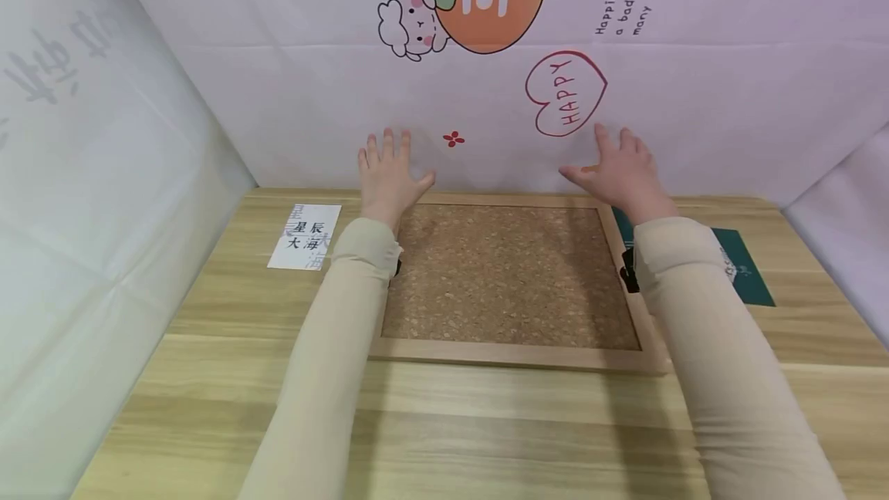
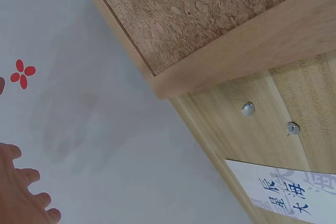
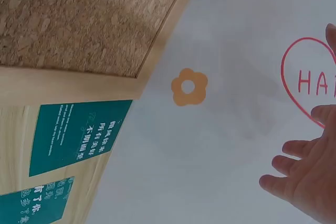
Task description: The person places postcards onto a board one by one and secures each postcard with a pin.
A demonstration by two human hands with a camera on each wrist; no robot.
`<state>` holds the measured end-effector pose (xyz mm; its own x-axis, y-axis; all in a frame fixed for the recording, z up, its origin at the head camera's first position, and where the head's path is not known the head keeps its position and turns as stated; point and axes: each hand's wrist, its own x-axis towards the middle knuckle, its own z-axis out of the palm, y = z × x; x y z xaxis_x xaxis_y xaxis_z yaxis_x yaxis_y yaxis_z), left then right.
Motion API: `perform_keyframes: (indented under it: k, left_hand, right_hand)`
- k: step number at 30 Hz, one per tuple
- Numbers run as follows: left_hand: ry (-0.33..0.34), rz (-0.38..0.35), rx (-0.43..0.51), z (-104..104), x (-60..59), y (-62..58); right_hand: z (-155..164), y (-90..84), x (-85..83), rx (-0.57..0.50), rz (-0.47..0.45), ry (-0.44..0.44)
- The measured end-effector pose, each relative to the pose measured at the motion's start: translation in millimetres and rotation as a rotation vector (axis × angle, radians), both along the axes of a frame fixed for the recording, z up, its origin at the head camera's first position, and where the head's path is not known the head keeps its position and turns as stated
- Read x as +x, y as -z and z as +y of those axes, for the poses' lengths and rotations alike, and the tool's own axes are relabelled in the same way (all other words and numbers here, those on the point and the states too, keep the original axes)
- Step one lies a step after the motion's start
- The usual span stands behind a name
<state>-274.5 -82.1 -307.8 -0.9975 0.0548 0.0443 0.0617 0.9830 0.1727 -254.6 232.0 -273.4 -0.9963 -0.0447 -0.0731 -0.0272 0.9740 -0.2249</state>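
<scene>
Both the left hand (image 1: 387, 168) and right hand (image 1: 620, 168) hovered spread and empty beyond the cork board (image 1: 507, 276) lying flat on the table (image 1: 486, 423); two loose pushpins (image 2: 248, 109) nearby could probably roll away if knocked.

Speckled tan cork board (image 1: 507, 276) in a pale wood frame on the light-grained bench (image 1: 486, 423). Teal card (image 1: 743, 268), white card (image 1: 305, 236) with black characters. White backdrop (image 1: 729, 99) shows a red heart (image 1: 566, 92).
</scene>
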Motion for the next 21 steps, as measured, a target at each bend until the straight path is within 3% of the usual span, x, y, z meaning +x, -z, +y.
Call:
perform_keyframes:
  k: [9, 21]
  left_hand:
    - [0.024, 0.047, 0.044, -9, 3.3, 0.3]
    - [0.053, 0.128, 0.087, -16, 5.5, 15.1]
  right_hand:
    - [16, 1.5, 2.0, -0.074, 0.020, 0.028]
    - [47, 6.1, 9.2, -0.091, 0.022, 0.076]
